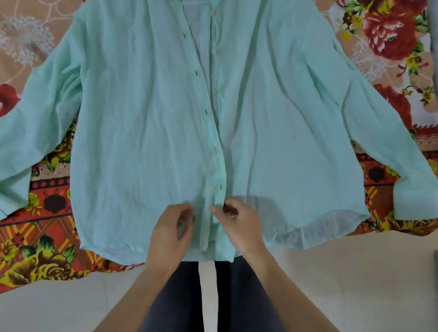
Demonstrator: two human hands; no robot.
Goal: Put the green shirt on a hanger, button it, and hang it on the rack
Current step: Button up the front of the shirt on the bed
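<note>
Shirt (151, 119) in left hand (169, 234), right hand (240, 222)

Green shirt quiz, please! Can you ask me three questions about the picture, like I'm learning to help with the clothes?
1. True or false: the green shirt is closed all the way up to the collar.
2. Where are the left hand and the right hand? A) at the collar. B) at the bottom of the button strip. C) on a sleeve.
3. Fill in the gap: the cloth under the shirt has a pattern of ____.

Key: 1. False, because the top part of the front gapes open. 2. B. 3. Flowers.
</note>
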